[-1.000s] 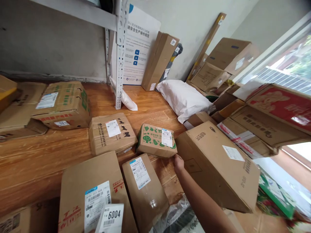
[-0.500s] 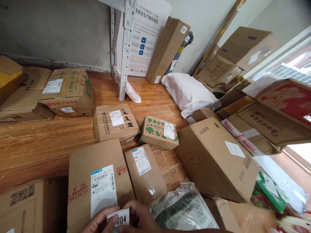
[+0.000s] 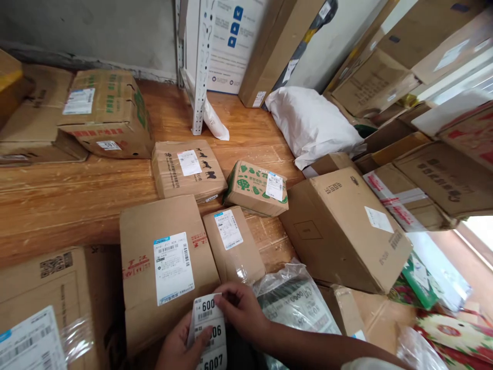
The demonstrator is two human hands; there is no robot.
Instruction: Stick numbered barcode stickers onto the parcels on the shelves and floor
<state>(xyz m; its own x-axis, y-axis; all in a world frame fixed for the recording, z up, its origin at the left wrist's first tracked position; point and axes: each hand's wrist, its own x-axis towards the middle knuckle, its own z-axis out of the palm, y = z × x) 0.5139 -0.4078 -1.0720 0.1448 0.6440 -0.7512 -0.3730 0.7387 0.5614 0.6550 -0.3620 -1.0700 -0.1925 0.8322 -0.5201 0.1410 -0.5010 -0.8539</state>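
Note:
A strip of white number labels, printed with 6007 on its lowest visible label, hangs between my hands at the bottom of the view. My left hand grips the strip from its left side, thumb across the front. At the upper right corner of the top label, my right hand pinches the edge with thumb and fingertips, covering the last digit. Just behind the strip stands a large brown carton with a shipping label. A smaller brown carton sits beyond my right hand.
Around these lie a horse-print carton, a green-print carton, a large tilted carton and a clear plastic-wrapped parcel. A shelf post and white sack are farther back. More boxes are stacked at right.
The view has tipped downward, so more of my hands and right forearm shows. The label strip has come up into view with several numbers visible, and my right hand has moved to its top corner.

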